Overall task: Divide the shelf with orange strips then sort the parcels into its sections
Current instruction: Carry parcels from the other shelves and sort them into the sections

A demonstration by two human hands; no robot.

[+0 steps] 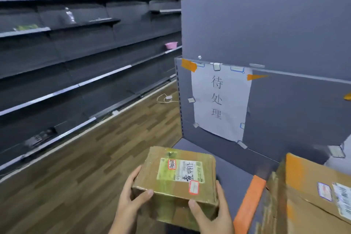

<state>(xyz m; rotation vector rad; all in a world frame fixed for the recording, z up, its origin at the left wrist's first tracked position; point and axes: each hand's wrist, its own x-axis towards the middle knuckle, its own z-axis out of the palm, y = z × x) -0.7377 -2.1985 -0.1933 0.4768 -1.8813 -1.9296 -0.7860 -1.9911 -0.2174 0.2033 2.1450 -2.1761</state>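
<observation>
A small brown cardboard parcel [178,178] with a green-and-white label and red-edged stickers is held over the left end of the grey shelf [235,169]. My left hand [131,199] grips its left side, thumb on the front face. My right hand [210,213] grips its right front corner. An orange strip [248,203] lies across the shelf to the right of the parcel. Beyond the strip sits a larger brown parcel [311,201] with orange tape and a barcode label.
A white paper sign [220,100] with handwritten characters is taped to the shelf's grey back panel, orange tape pieces [189,65] near its top. Long dark shelving [57,74] runs along the left, holding a pink basin [171,45]. Wood-pattern floor [98,157] lies between.
</observation>
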